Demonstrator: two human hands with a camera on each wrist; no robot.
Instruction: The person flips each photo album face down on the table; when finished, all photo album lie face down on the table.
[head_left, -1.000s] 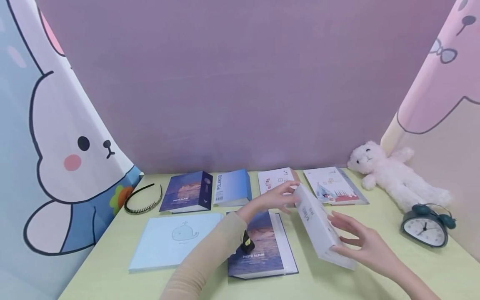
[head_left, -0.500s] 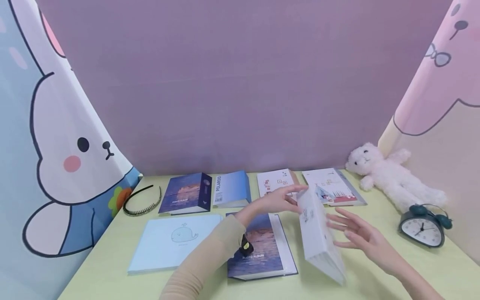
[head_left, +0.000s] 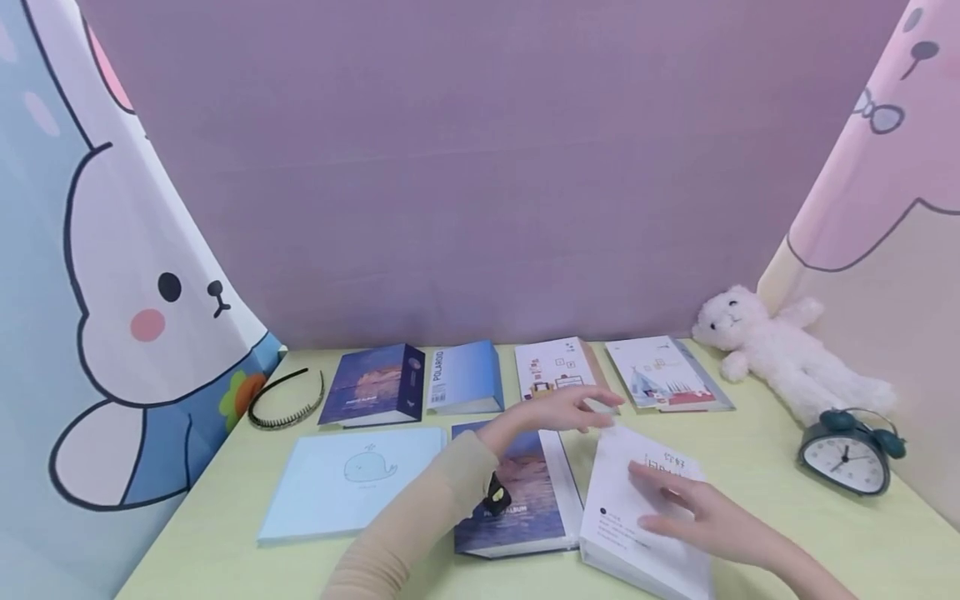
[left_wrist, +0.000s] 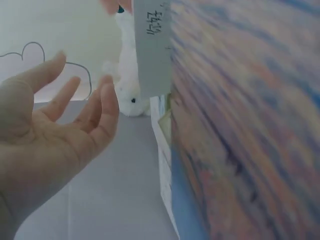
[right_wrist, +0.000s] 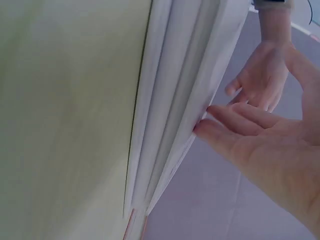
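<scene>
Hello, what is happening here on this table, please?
A person is handling a white album at the near right of a green table. The right hand lies flat on its cover with straight fingers. The left hand hovers open just behind it, touching nothing, above a sunset photo album. More albums lie in a row at the back, with a whale album, a headband, a plush bear and an alarm clock around.

Left hand open, raised; right hand flat, fingers straight
</scene>
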